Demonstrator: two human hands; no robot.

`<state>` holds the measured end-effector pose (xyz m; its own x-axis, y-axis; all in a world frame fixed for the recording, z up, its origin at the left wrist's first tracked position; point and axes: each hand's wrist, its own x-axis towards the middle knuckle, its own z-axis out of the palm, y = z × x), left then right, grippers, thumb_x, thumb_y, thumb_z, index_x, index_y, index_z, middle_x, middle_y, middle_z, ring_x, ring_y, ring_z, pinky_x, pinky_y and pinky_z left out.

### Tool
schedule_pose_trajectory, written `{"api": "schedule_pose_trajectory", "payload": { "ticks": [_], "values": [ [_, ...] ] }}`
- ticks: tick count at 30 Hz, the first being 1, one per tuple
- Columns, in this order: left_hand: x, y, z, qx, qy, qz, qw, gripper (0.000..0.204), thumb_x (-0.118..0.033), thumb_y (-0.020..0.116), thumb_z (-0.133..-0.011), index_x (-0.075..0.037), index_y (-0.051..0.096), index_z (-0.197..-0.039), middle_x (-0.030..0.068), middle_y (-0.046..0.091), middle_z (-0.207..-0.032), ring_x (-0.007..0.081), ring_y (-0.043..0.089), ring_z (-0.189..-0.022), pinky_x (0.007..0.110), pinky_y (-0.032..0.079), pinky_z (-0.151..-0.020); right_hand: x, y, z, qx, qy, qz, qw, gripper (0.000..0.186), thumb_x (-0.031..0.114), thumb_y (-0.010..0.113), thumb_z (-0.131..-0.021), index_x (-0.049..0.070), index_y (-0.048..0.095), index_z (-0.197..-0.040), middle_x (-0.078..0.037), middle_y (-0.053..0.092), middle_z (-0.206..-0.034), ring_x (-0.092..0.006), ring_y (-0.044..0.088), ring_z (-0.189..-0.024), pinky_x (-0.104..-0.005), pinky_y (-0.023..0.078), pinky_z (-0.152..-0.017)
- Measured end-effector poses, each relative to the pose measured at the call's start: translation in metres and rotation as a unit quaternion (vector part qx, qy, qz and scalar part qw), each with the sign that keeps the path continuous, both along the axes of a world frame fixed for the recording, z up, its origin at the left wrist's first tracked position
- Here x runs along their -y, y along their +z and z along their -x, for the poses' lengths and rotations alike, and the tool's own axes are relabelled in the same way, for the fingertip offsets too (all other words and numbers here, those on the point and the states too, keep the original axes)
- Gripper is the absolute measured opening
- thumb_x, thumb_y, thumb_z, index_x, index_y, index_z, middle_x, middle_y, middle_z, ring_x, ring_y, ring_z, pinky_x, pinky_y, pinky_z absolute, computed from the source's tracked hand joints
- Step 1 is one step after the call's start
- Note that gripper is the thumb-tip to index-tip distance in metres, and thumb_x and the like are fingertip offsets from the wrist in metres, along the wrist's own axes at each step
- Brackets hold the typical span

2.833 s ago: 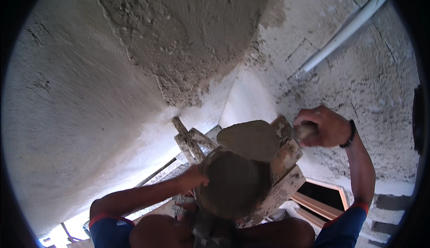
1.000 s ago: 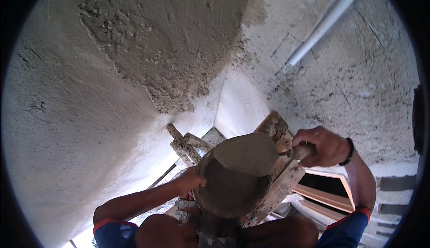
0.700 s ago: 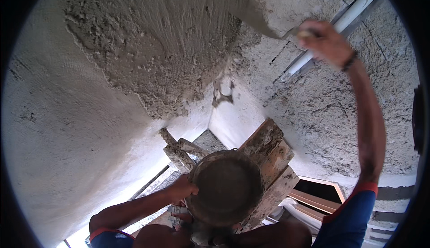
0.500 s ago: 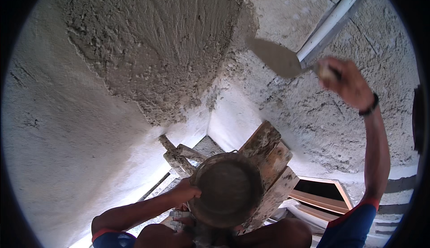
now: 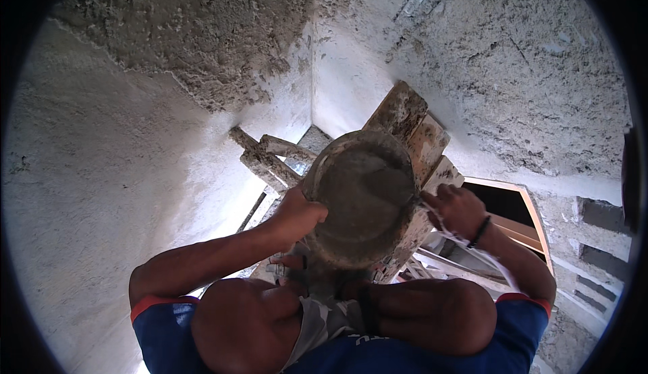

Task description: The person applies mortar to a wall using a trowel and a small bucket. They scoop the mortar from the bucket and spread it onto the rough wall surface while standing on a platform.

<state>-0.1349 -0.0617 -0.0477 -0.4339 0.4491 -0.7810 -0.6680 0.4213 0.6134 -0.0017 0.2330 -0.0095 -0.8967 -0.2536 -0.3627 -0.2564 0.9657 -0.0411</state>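
Evidently, the right hand (image 5: pixel 459 212) has dropped from the right wall (image 5: pixel 520 90) to the right of the bucket (image 5: pixel 347 259), shifting work to the mortar (image 5: pixel 347 202); its grip cannot be told. The left hand (image 5: pixel 297 213) clasps the bucket's left rim, beyond the knees (image 5: pixel 233 323).

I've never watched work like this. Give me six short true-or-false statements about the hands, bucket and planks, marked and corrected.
1. The person's left hand grips the round, grey-brown bucket by its rim. True.
2. The bucket is empty. False: it holds a dark grey, mortar-like mix.
3. Brown wooden planks show beyond the bucket, toward the right. True.
4. The planks are spotless. False: dark stains mark their surfaces.
5. The person's right hand is at the bucket's right side. True.
6. The right wrist is bare. False: a thin black band circles it.
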Motion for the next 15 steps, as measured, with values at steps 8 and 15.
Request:
{"api": "schedule_pose_trajectory", "payload": {
  "ticks": [8,15],
  "values": [
    [0.009,-0.003,0.004,0.014,-0.025,0.034,0.999,0.043,0.002,0.057,-0.066,0.004,0.057,-0.110,0.0117,0.063,-0.088,0.0209,0.061,-0.082,0.037,0.052,-0.069,-0.003,-0.057,-0.006,0.063,-0.020,0.285,0.956,0.035,0.021,0.068,-0.074,0.009,0.065,-0.106,-0.013,0.067,-0.101,-0.0298,0.067,-0.077,-0.0412,0.055,-0.063],
    [0.040,-0.043,0.012,0.010,-0.033,0.025,0.999,0.043,0.000,0.058,-0.067,0.001,0.060,-0.109,0.0102,0.065,-0.091,0.0221,0.063,-0.078,0.038,0.053,-0.063,-0.010,0.026,0.054,0.044,0.033,0.268,0.962,0.038,0.021,0.070,-0.073,0.009,0.064,-0.109,-0.013,0.066,-0.088,-0.0332,0.065,-0.074,-0.0409,0.054,-0.064]
  ]
}}
